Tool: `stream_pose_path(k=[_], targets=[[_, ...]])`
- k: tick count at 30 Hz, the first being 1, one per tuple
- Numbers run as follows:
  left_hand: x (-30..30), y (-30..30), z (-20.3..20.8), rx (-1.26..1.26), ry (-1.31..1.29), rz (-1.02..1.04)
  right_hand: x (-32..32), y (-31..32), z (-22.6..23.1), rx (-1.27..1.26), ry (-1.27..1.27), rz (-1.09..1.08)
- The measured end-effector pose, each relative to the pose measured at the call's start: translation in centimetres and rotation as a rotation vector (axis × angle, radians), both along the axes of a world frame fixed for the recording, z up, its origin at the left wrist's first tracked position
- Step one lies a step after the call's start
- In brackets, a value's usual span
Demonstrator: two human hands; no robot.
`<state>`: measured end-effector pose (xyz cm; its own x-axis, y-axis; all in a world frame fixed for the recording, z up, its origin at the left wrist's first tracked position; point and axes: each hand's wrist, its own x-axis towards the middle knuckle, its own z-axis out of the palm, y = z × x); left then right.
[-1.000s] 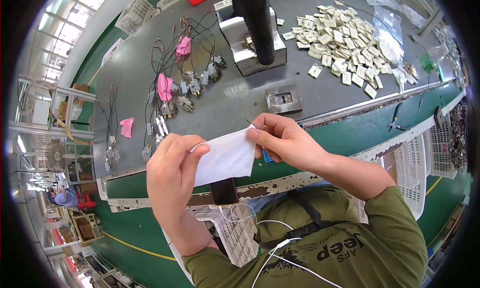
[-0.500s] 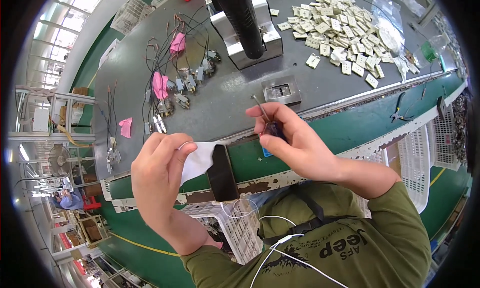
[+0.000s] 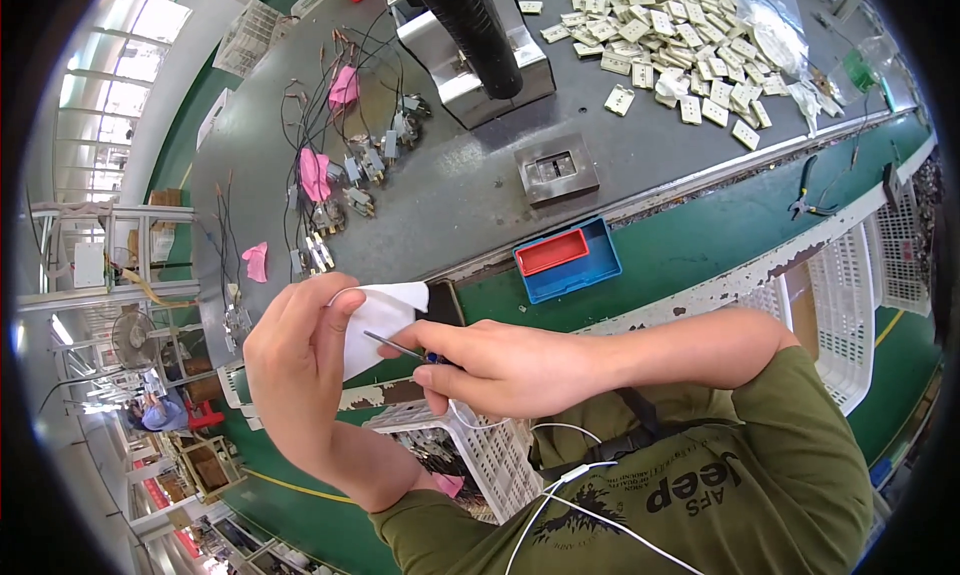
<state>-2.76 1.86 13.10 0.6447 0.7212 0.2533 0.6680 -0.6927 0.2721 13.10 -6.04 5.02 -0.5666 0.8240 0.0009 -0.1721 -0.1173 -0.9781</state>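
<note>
In my left hand [image 3: 305, 340], closed at the thumb and fingertips, is a thin white sheet [image 3: 378, 327] that looks like cloth or paper. My right hand [image 3: 490, 367] grips a screwdriver [image 3: 397, 346] by its dark handle; the thin metal shaft points left over the white sheet. Whether the tip touches the sheet I cannot tell. A dark phone-like slab [image 3: 445, 305] lies behind the sheet, mostly hidden by it and my right hand. Past my hands, a metal fixture block [image 3: 557, 170] with a slotted recess sits on the grey table [image 3: 450, 205].
A blue tray [image 3: 572, 285] with a red box [image 3: 553, 251] in it rests on the green ledge. Behind stands a black-and-metal machine [image 3: 480, 65]. Cream plates [image 3: 690, 45] are heaped far right, wired connectors [image 3: 365, 165] lie left, and pliers [image 3: 805, 190] lie right.
My right hand has swung left and nearer with the screwdriver, its shaft now over the white sheet. This uncovers the blue tray. My left hand keeps the sheet, shifted slightly left.
</note>
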Motion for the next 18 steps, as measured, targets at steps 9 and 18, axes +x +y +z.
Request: stream_pose_path(k=[9, 18], targets=[[0.19, 0.02, -0.22, -0.038, -0.034, 0.032, -0.42, 0.56, -0.1, 0.02, 0.008, -0.029], [0.16, -0.17, -0.32, -0.014, -0.057, 0.015, -0.52, 0.57, -0.22, -0.006, 0.045, -0.061]])
